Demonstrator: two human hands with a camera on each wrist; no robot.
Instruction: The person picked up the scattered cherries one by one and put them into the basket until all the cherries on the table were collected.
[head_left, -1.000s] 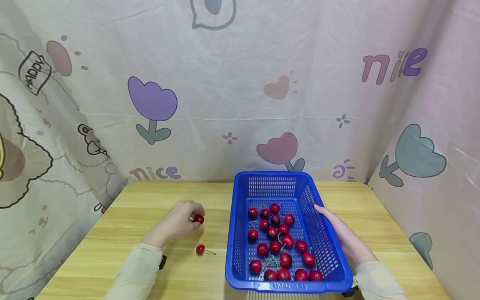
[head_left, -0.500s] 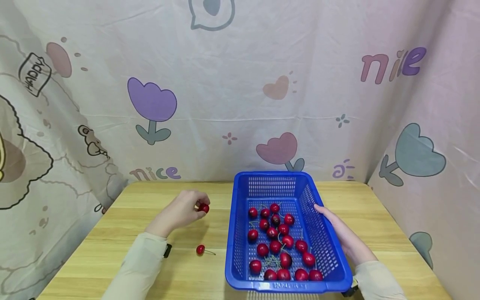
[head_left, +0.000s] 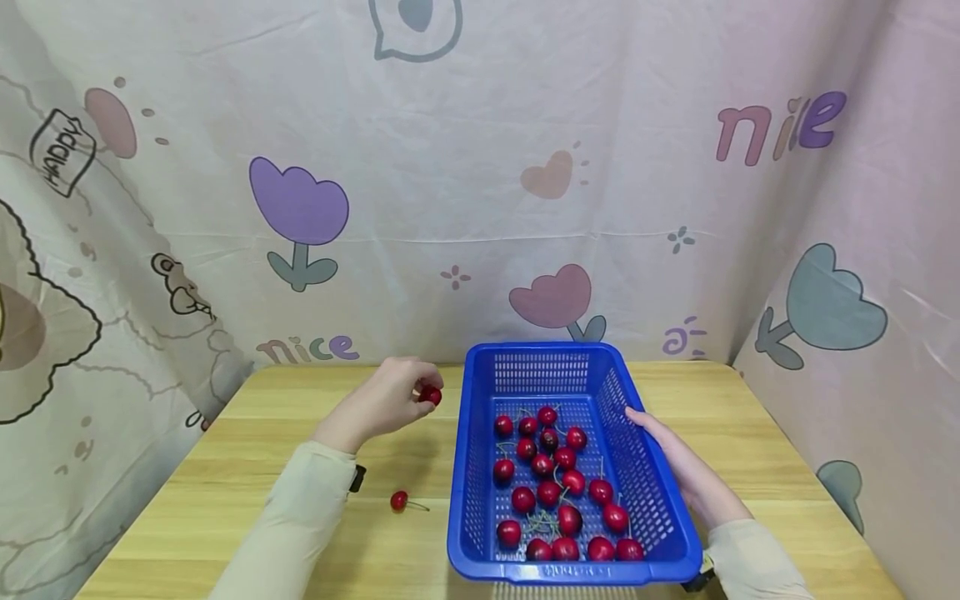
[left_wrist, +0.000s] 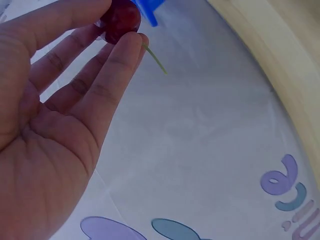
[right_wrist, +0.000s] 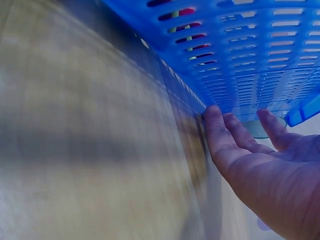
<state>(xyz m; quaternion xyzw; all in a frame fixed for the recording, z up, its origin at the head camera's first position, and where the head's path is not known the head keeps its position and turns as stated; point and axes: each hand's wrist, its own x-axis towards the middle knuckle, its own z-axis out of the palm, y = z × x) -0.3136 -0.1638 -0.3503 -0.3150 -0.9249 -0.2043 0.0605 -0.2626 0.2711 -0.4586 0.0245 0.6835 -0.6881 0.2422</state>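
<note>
My left hand [head_left: 386, 400] pinches a dark red cherry [head_left: 431, 395] between thumb and fingertips, above the table left of the blue plastic basket [head_left: 581, 573]. In the left wrist view, the held cherry [left_wrist: 120, 21] has a thin green stem [left_wrist: 156, 60] sticking out past the fingertip. The basket contains several red cherries [head_left: 549, 493], some with stems. My right hand [head_left: 686, 467] holds the basket's right side, one digit over the rim. From the right wrist, its fingers [right_wrist: 217, 130] lie along the outside of the perforated wall. A loose cherry [head_left: 399, 501] with its stem lies on the table.
The pale wooden table [head_left: 225, 483] backs onto a printed cloth [head_left: 420, 167] that also runs along both sides. The basket's tall left wall [head_left: 468, 467] stands between the loose cherry and the cherries inside.
My left hand has lifted the cherry and carried it away from me and rightward, closer to the basket. The right hand and basket have stayed put. The head view has shifted slightly.
</note>
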